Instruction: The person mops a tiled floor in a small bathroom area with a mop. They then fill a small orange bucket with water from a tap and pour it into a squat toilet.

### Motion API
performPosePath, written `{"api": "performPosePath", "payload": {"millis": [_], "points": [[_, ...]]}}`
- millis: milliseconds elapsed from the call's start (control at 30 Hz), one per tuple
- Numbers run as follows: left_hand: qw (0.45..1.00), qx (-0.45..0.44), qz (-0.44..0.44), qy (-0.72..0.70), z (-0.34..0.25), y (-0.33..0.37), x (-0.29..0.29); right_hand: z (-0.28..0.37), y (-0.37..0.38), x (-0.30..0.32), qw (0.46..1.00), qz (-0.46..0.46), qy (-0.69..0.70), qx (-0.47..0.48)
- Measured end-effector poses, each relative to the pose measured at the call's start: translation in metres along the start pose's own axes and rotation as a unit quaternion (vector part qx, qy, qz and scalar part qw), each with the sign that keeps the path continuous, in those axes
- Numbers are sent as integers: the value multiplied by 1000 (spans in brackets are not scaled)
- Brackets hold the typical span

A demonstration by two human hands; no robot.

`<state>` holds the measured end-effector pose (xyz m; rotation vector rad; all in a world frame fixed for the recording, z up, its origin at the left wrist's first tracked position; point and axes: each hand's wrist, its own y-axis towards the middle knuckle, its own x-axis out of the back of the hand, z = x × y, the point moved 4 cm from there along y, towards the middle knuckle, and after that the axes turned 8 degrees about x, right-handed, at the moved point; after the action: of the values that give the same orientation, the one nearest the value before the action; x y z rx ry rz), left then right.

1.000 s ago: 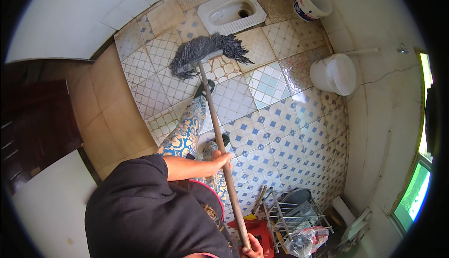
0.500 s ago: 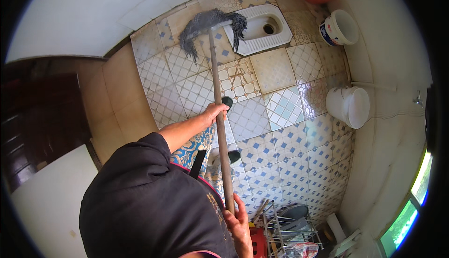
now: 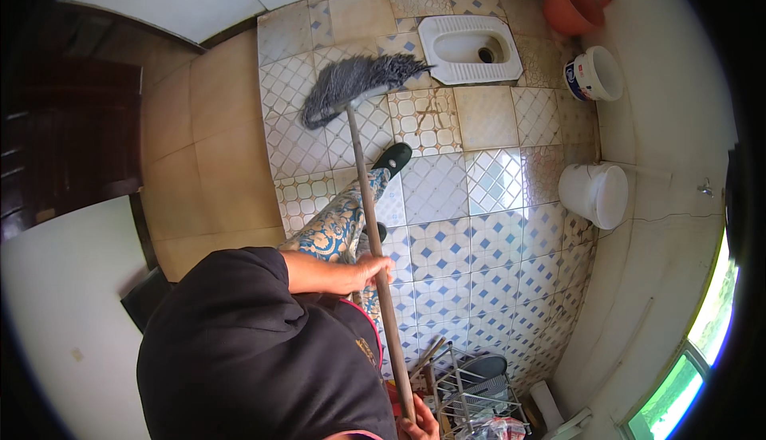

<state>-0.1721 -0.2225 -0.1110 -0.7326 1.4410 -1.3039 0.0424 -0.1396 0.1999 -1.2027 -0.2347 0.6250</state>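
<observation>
Item: 1 mop. Its grey, stringy mop head [image 3: 363, 85] lies spread on the tiled floor [image 3: 435, 189] at upper centre, strand tips just beside the left end of the white squat toilet [image 3: 437, 67]. Its wooden handle [image 3: 384, 304] slants down to the lower edge.

Your left hand [image 3: 370, 271]: lower centre, fingers wrapped around the handle partway along.

Your right hand [image 3: 420, 422]: at the lower edge, partly cut off, fingers curled around the handle's lower part.

Your footwear: 2 dark slippers, 1 plainly seen [image 3: 394, 156] just right of the handle, 1 mostly hidden behind it.

Containers: 1 orange-red basin [image 3: 570, 9], upper right; 1 white bucket with a dark label [image 3: 594, 74], below it; 1 plain white bucket [image 3: 593, 195], right of centre.

Fixtures: 1 tap [image 3: 704, 189], far right. 1 metal rack [image 3: 459, 384] holding assorted items, bottom, right of your right hand.
</observation>
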Motion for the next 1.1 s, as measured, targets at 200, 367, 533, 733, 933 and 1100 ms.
{"api": "performPosePath", "payload": {"millis": [200,367,533,733,933,1100], "points": [[993,116,7,36,49,-36,-1,-13,-48,11,999,16,8,37],[1000,28,5,-3,11,-36,35,-2,-25,-47,998,-30,-15,56],[996,-78,21,-45,-94,-41,106,-1,34,-132,997,-15,-64,26],[974,-207,-30,-83,-239,-45,210,42,122,-274,959,49,-280,14],[955,-249,-104,-122,-336,-53,341,42,192,-409,933,112,-341,24],[931,-268,-200,-146,-337,-41,453,-3,221,-483,919,210,-331,27]]}}
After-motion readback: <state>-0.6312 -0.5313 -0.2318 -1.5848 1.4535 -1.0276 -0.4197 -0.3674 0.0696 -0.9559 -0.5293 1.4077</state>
